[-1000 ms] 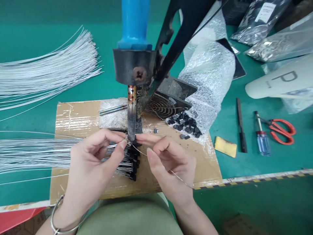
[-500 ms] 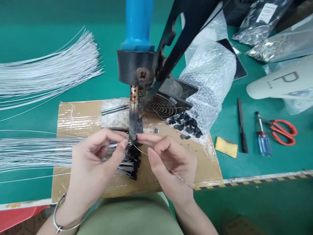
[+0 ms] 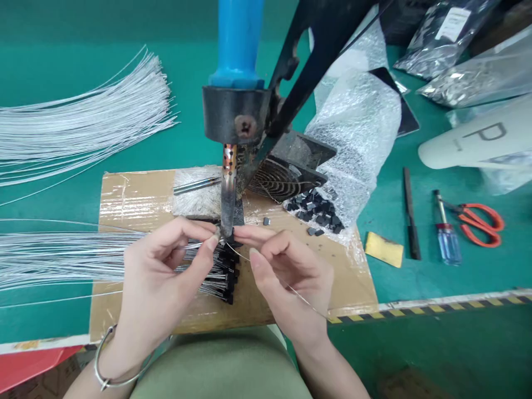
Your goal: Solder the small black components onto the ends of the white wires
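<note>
A blue-handled soldering iron (image 3: 240, 50) hangs tip-down in a black holder, its tip between my hands. My left hand (image 3: 166, 277) pinches the end of a white wire just left of the tip. My right hand (image 3: 291, 277) has its fingertips right of the tip, with a thin solder wire (image 3: 301, 298) running from the tip across the hand. Whatever small piece is at the tip is mostly hidden by fingers. Under my left hand lies a bundle of wires (image 3: 62, 255) with black connectors (image 3: 228, 277) at its right end.
Cardboard (image 3: 133, 199) covers the work area. Another white wire bundle (image 3: 124, 116) lies back left. Black pieces (image 3: 318, 210) sit by bubble wrap (image 3: 353, 127) and a fan (image 3: 286, 174). To the right are a yellow sponge (image 3: 384, 249), a black tool (image 3: 411, 216), a screwdriver (image 3: 448, 238) and red-handled pliers (image 3: 484, 224).
The view has shifted very slightly, moving the iron a little right in the picture. Both hands keep nearly the same pose at the tip.
</note>
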Motion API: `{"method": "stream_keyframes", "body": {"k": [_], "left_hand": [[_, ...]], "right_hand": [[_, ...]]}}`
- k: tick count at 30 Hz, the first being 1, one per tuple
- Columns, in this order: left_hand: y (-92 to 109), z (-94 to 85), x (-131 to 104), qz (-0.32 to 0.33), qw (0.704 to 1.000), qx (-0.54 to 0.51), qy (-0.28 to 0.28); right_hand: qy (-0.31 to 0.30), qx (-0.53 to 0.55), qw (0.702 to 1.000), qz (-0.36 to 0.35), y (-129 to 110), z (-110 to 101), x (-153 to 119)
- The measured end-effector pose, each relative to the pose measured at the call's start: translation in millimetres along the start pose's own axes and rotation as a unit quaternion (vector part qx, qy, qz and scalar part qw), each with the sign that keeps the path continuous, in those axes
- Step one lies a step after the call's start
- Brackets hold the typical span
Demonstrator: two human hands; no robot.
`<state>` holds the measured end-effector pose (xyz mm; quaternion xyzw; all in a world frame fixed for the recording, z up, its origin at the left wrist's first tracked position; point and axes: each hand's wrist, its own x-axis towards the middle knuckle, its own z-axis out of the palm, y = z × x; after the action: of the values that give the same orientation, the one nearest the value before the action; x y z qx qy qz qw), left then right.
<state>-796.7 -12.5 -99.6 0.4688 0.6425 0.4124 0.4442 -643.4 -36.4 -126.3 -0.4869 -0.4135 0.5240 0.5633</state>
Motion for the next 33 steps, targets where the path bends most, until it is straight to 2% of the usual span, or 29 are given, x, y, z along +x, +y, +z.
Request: {"method": "stream_keyframes", "body": {"k": [10, 33], "left_hand": [[-7.4, -5.2, 1.1, 0.025, 0.999, 0.017, -0.027], [-5.8, -4.8, -0.2, 0.027, 0.999, 0.017, -0.014]], "right_hand": [[0.002, -0.003, 1.0, -0.009, 3.0, -1.0, 0.9], [0.012, -0.005, 1.0, -0.006, -0.3, 0.9, 0.8]]}}
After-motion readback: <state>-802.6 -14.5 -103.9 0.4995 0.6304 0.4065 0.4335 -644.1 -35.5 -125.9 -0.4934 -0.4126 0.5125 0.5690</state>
